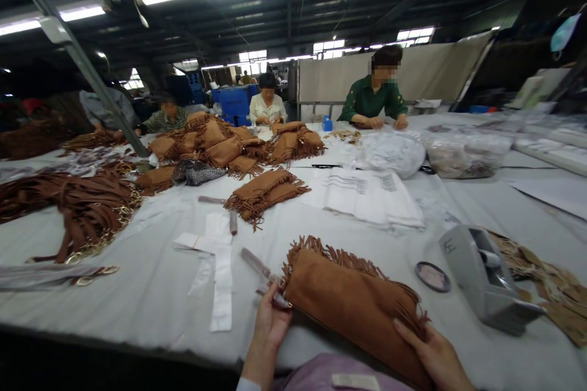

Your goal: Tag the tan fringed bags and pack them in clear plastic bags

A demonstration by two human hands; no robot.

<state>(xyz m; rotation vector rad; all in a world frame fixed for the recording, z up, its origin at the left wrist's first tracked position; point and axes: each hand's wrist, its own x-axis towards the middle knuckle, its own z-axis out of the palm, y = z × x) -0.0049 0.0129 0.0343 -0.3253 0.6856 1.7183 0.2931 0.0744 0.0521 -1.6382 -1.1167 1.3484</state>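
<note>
The brown fringed bag [343, 293] lies slantwise at the near edge of the tabletop [151, 317], between the 2 hands, its fringe along the far side. The right hand [431, 348] grips its right end, thumb on top; if that grip slackened, the bag could slide off the edge towards the lap. The left hand [275, 317] has its fingers closed around a wrapped strap [257, 263] at the bag's left end — a careless pull there could tear the clear wrapping or snag the fringe on the metal fitting. Just beyond, white strips [222, 281] lie loose and could be swept aside by the left forearm. On the right, a round dark-rimmed disc [432, 277] and a grey tape dispenser [488, 275] stand near — swinging the bag that way could knock them. Farther off lies a 2nd fringed bag [266, 192].
</note>
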